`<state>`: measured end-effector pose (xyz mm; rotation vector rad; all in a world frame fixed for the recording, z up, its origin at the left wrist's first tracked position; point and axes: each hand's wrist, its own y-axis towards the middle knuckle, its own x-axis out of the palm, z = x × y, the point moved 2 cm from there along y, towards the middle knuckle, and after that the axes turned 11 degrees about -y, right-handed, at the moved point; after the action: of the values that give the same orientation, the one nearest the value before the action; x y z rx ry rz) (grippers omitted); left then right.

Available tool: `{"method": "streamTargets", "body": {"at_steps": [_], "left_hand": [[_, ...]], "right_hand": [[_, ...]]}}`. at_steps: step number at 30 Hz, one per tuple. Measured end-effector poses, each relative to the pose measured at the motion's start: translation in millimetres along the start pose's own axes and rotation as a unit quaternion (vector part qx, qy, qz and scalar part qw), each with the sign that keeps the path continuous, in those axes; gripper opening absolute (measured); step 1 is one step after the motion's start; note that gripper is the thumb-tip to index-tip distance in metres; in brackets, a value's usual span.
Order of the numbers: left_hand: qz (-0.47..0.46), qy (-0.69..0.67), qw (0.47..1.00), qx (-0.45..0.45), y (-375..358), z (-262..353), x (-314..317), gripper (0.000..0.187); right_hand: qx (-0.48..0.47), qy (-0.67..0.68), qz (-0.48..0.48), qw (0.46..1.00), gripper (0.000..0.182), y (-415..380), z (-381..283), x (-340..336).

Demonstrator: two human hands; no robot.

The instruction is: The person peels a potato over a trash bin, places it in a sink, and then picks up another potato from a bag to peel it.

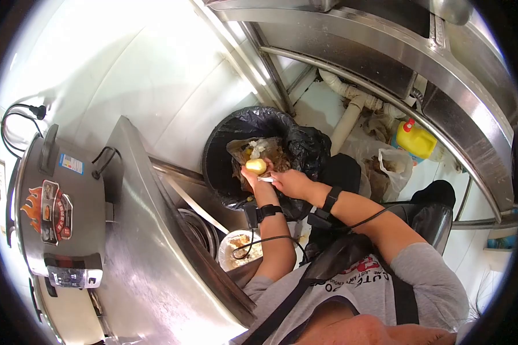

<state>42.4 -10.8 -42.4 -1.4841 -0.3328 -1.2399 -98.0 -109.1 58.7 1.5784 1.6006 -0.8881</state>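
Over a bin [217, 144] lined with a black bag, my left hand [250, 178] grips a pale yellow, round peeled potato [255, 167]. My right hand [290, 185] is closed on a small white tool [266, 179], which looks like a peeler; its working end is too small to make out. Both hands are close together, with the tool just below the potato. Beneath them in the bin lies brown and pale waste [265, 148], partly hidden by my hands.
To the left stands a steel counter [149, 247] with a large grey cooker [63, 213]. A white bowl [224, 259] of pale food scraps sits low beside my left forearm. Under the steel sink are drain pipes [351, 118], a yellow bottle [415, 141] and plastic bags [394, 167].
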Motion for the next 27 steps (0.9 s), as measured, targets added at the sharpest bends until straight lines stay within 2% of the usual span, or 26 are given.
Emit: {"method": "streamTargets", "body": {"at_steps": [1, 2, 4, 5, 7, 11, 13, 17, 19, 21, 23, 25, 27], "left_hand": [[-0.009, 0.029, 0.999, -0.012, 3, 4, -7, 0.066], [-0.011, 0.027, 1.000, -0.011, 11, 3, -10, 0.066], [0.067, -0.037, 0.995, 0.070, 14, 2, -9, 0.073], [0.067, -0.038, 0.995, 0.069, 13, 2, -9, 0.073], [0.029, 0.042, 0.992, 0.117, 3, 2, -2, 0.075], [-0.002, 0.066, 0.990, 0.121, -2, -4, 9, 0.068], [-0.003, 0.057, 0.989, 0.133, 0, -2, 4, 0.069], [-0.027, 0.037, 0.987, 0.157, 6, 4, 3, 0.069], [-0.038, 0.032, 0.986, 0.159, 1, 3, 7, 0.069], [-0.050, 0.095, 0.986, 0.130, 2, -1, 9, 0.069], [-0.057, 0.097, 0.986, 0.124, 7, -3, 6, 0.069], [-0.040, 0.064, 0.990, 0.119, 8, -2, 5, 0.069], [-0.032, 0.053, 0.989, 0.131, 3, -2, 7, 0.070]], "right_hand": [[-0.009, 0.019, 0.027, 0.999, 0.034, -1, 0, 1], [-0.011, 0.017, 0.027, 0.999, 0.034, 0, 2, 2], [0.006, 0.019, 0.052, 0.998, 0.030, 1, 3, 0], [0.006, 0.018, 0.052, 0.998, 0.030, 3, 4, 0], [0.041, 0.018, 0.156, 0.987, 0.032, 5, 7, -4], [0.071, -0.029, 0.111, 0.991, 0.036, 6, 8, -8], [0.045, -0.085, 0.046, 0.994, 0.038, 7, 10, 0], [0.048, -0.047, 0.038, 0.997, 0.037, 12, 14, 6], [0.039, -0.012, 0.135, 0.990, 0.037, 7, 10, 1], [0.047, -0.015, 0.154, 0.987, 0.037, 7, 9, -4], [0.053, -0.015, 0.173, 0.983, 0.036, 7, 8, -9], [0.021, -0.079, 0.042, 0.996, 0.036, 9, 10, -3], [0.027, -0.065, 0.066, 0.995, 0.034, 5, 8, -1]]}}
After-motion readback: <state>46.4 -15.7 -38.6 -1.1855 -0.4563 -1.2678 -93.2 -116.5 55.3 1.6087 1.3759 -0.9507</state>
